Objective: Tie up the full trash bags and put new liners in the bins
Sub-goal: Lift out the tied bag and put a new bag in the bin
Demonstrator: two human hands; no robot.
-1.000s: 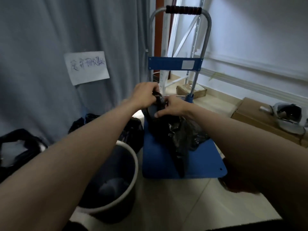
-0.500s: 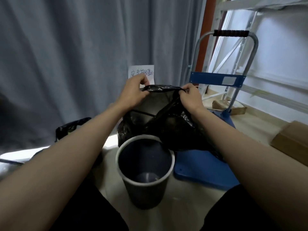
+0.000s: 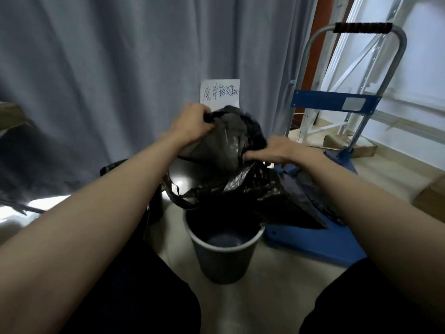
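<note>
The left hand [image 3: 192, 124] and right hand [image 3: 272, 150] are both gripping the black liner [image 3: 231, 169], now lowered from its earlier spread. It is hanging over the unlined bin [image 3: 224, 256] beside the blue cart's [image 3: 313, 244] front edge, so fitting is starting.

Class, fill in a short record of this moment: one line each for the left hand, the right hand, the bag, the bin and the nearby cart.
Left hand: left hand grips the bag's upper edge.
Right hand: right hand pinches the bag lower down.
Bag: crumpled black plastic liner, held above the bin, not yet inside.
Bin: round dark grey plastic bin, upright on the floor, unlined.
Cart: blue platform trolley, right of the bin.
</note>
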